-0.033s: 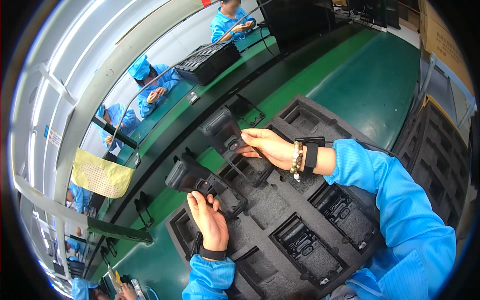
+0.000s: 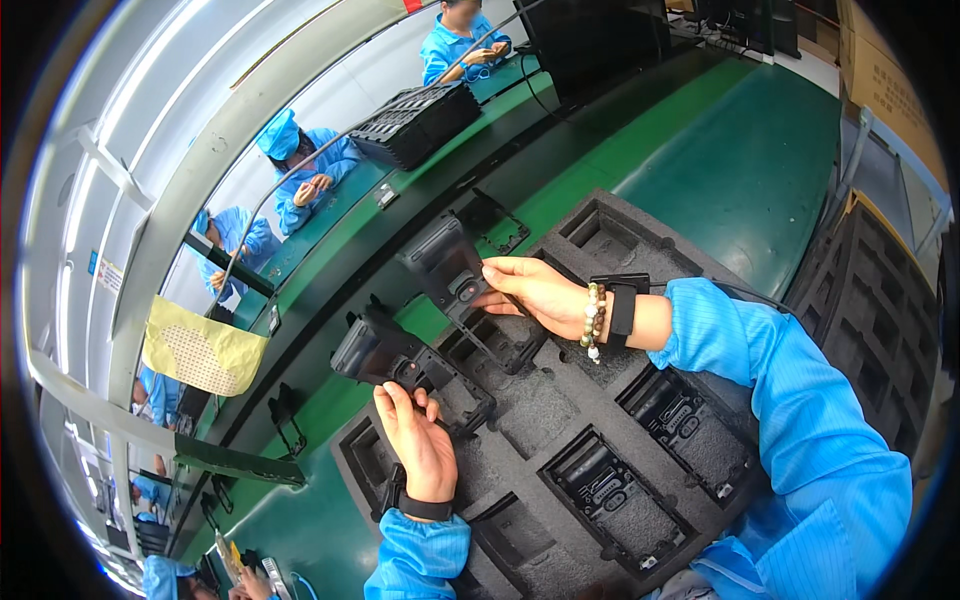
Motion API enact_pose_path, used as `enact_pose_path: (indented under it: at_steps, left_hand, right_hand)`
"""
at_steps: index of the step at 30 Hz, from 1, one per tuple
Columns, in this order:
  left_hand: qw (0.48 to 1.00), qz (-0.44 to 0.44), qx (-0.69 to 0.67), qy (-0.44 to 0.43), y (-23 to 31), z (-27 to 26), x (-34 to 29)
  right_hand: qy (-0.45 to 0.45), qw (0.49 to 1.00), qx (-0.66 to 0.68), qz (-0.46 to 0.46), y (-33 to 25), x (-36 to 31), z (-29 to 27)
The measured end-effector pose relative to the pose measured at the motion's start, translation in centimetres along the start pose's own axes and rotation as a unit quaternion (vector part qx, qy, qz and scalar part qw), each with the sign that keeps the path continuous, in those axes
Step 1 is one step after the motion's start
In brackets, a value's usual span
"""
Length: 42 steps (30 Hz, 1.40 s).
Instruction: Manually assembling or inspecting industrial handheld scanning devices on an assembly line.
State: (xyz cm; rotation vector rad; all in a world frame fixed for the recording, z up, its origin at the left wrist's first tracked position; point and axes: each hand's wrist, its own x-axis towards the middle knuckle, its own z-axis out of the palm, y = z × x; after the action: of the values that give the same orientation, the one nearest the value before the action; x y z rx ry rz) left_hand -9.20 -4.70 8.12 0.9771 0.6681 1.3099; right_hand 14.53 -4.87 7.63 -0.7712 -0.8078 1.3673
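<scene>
1. Nothing has visibly moved since the earlier frame: both hands, both devices and the tray stand where they stood.
2. Fingers of the right hand (image 2: 540,295) are closed on the right-hand edge of the right device (image 2: 445,255), a flat black unit raised at a tilt. The edge grip leaves most of its near face uncovered, probably to keep that face in sight.
3. Fingers of the left hand (image 2: 420,455) are curled on the near edge of the left device (image 2: 370,345), seemingly pinching it; the underside of that grip is hidden. It also leans, likely steadied from the near edge.
4. Below each device sits a black frame (image 2: 470,402); whether frame and device are joined, I cannot tell.
5. Both devices are over the far-left side of the grey foam tray (image 2: 590,405), whose pockets presumably keep parts apart. Two seated units (image 2: 612,490) lie in its near pockets.
6. Room: the green surface (image 2: 740,170) lies bare beyond the tray's far-right edge. Toward the left, a dark rail (image 2: 240,462) and small black parts (image 2: 288,420) narrow the way; the two devices stand near each other, with a slim gap between.
</scene>
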Motion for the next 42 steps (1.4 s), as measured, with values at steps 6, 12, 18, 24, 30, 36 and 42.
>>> enact_pose_path:
  at_steps: [6,12,18,24,30,36,42]
  left_hand:
    - [1.000,0.003,0.001,-0.004,-0.1,-0.1,-0.1]
    - [1.000,-0.009,-0.005,-0.018,-0.1,-0.3,0.1]
    - [0.998,-0.049,-0.015,-0.026,0.5,0.8,-0.3]
    - [0.991,-0.076,-0.041,-0.104,0.7,1.1,-0.5]
    - [0.982,-0.100,-0.085,-0.134,0.8,1.0,-0.5]
    - [0.974,-0.128,-0.132,-0.128,0.8,0.9,-0.5]
    - [0.982,-0.109,-0.072,-0.138,0.9,1.6,-0.8]
  right_hand:
    - [0.000,1.000,-0.017,-0.019,0.4,0.2,-0.3]
    - [-0.008,0.999,-0.028,-0.020,0.3,0.2,-0.2]
    - [0.007,0.999,-0.029,-0.013,0.2,0.1,-0.2]
    - [0.015,1.000,-0.021,-0.002,0.0,-0.1,-0.2]
    - [0.028,0.999,-0.022,0.013,-0.5,-0.5,0.2]
    - [-0.014,0.997,0.056,0.055,-0.6,-0.3,-0.1]
    - [-0.154,0.965,0.100,0.186,0.3,0.7,-1.3]
